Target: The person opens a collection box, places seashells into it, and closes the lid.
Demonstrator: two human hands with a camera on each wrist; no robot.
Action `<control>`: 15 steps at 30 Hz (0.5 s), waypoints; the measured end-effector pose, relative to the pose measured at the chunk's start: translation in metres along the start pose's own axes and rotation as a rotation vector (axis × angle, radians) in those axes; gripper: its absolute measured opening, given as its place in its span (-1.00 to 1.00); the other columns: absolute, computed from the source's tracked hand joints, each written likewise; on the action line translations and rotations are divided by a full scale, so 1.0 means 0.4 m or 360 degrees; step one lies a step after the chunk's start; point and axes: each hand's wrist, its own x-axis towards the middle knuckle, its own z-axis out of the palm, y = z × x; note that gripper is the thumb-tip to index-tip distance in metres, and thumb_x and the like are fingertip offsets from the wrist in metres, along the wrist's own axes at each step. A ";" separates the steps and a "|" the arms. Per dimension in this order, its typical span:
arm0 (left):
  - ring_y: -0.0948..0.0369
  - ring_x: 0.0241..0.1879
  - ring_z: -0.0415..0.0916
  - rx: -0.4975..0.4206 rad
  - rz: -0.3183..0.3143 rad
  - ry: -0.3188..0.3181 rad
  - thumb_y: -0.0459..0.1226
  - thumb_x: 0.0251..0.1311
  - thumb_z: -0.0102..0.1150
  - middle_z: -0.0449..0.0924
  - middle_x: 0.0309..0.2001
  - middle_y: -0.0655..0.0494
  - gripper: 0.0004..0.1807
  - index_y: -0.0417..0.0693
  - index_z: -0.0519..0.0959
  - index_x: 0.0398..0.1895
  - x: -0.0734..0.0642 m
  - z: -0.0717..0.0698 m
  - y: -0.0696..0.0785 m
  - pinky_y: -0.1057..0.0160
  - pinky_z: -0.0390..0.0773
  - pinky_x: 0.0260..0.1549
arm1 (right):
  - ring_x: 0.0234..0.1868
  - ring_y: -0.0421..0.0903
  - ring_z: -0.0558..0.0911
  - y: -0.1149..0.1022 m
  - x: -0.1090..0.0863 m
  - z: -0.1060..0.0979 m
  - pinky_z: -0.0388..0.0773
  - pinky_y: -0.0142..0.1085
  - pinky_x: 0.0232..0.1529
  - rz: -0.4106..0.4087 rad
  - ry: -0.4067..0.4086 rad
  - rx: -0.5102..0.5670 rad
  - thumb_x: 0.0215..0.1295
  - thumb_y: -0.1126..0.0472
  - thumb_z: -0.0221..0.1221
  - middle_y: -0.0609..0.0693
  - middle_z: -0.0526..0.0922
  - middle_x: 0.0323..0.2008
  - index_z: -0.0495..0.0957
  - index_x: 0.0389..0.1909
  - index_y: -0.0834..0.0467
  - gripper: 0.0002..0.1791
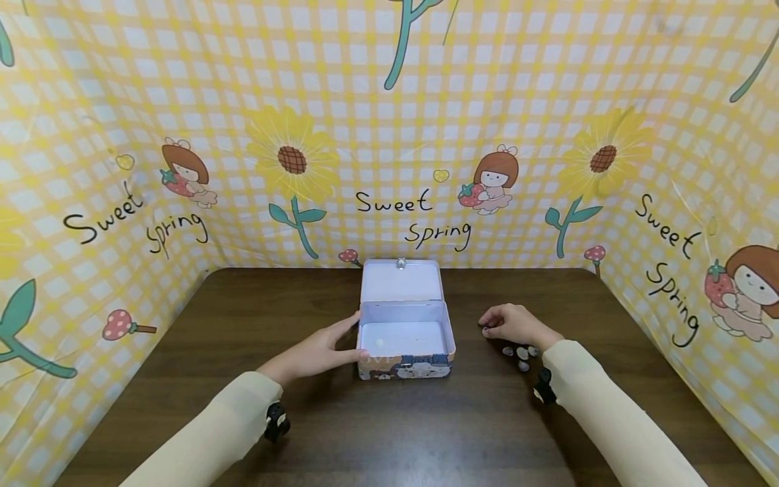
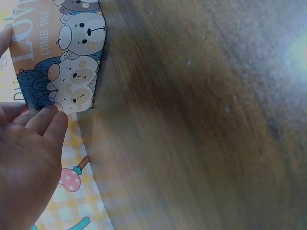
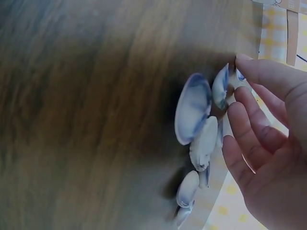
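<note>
A tin box with a cartoon-bear print and white inside stands with its lid raised. A small pale spot shows on its floor, too unclear to name. My left hand touches the box's left side, its fingers nearly straight and its thumb at the front corner. Right of the box, my right hand pinches a small seashell between thumb and forefinger, low over the table. Most of that shell is hidden. Several loose seashells lie under the palm and beside the wrist.
The brown wooden table is enclosed at the back and sides by a yellow checked cloth with sunflowers and lettering. A small metal clasp sits at the top of the raised lid. Each wrist wears a black device.
</note>
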 end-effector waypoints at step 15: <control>-0.03 0.53 -0.09 0.0011 0.0010 -0.0003 0.11 0.31 0.25 -0.12 0.59 0.02 0.01 0.09 -0.10 0.64 0.002 -0.005 0.001 -0.20 0.09 0.37 | -0.31 -0.19 0.61 -0.001 0.001 -0.009 0.58 -0.19 -0.23 -0.0008 -0.0025 0.0014 0.29 0.24 0.35 -0.11 0.70 -0.34 0.72 -0.18 0.15 -0.87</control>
